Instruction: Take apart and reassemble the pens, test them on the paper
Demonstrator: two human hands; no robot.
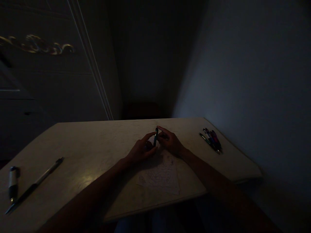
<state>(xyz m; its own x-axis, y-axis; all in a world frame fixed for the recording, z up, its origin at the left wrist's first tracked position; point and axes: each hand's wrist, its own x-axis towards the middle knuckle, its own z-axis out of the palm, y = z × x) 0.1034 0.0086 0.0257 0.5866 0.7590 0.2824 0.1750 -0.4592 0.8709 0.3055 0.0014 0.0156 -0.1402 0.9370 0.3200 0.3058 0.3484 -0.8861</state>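
Note:
Between my two hands a dark pen with a greenish-blue barrel point(155, 137) is held nearly upright over the table. My left hand point(143, 148) grips it from the left, fingertips near its upper part and its lower end. From the right, my right hand point(170, 142) closes round its upper half, with the index finger reaching to the top. Below the hands lies a sheet of paper point(162, 177) covered in scribbled lines. In the dim light, the finer details of the pen and fingertips are hard to make out.
A bunch of several pens point(211, 139) lies at the table's right side. At the left are a long slim pen point(36, 183) and a short thick pen point(13, 184). The pale table point(97, 139) meets a wall point(238, 81) on the right; a panelled cabinet point(53, 81) stands left.

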